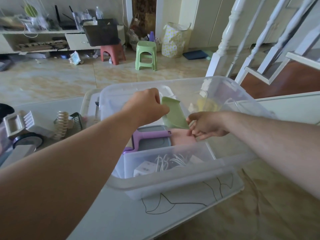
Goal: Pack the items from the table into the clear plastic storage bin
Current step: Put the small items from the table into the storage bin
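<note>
Small box: clear, nested at the bin's near end; holds a white cube plug and looped white cable.
Bin: clear, soft-cornered plastic on the white table.
Purple tool: smooth plastic, flat on a grey lid.
Right hand: fingers pinch the green sheet's lower corner, likely steering it down.
Left hand: clenched on the sheet's upper edge.
Green sheet: thin, bendy, tilted inside the bin.
Hair clip: ridged, pearly, waiting on the table.
</note>
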{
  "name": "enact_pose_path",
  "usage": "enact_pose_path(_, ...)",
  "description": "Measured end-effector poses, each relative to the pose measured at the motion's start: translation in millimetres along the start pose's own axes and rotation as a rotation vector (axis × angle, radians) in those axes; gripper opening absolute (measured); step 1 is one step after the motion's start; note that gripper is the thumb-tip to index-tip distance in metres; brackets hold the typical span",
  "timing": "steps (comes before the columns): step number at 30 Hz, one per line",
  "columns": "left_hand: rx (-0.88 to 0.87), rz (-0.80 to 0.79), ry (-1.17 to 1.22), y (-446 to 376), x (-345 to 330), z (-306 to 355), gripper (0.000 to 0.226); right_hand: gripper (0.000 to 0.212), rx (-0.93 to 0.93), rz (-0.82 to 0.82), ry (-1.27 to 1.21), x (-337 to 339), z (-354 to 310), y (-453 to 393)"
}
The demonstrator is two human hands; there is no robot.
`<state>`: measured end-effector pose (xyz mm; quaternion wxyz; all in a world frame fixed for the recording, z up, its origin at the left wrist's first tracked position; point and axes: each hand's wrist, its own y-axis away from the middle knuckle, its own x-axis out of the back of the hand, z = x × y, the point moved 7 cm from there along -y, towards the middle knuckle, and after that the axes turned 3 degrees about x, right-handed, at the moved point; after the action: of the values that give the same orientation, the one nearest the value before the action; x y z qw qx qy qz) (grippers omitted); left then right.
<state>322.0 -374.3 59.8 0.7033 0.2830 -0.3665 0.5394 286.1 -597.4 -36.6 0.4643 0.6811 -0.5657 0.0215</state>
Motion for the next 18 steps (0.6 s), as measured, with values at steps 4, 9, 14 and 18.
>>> enact_pose_path(4, -0.101, -0.033, -0.037, -3, -11, 4, 0.015, 0.036, 0.329, 0.494, 0.454, 44, -44, 22)
enact_pose_path(9, -0.298, -0.002, 0.020, 1, -14, 26, 0.019, 0.068, 0.898, 0.680, 0.657, 26, -97, 64)
enact_pose_path(14, -0.387, 0.129, 0.125, 2, -2, 33, 0.034, 0.038, 0.943, 0.905, 0.745, 19, -101, 70)
enact_pose_path(18, -0.186, -0.053, -0.169, -6, -25, 7, 0.054, 0.025, 0.619, 0.701, 0.504, 42, -84, 45)
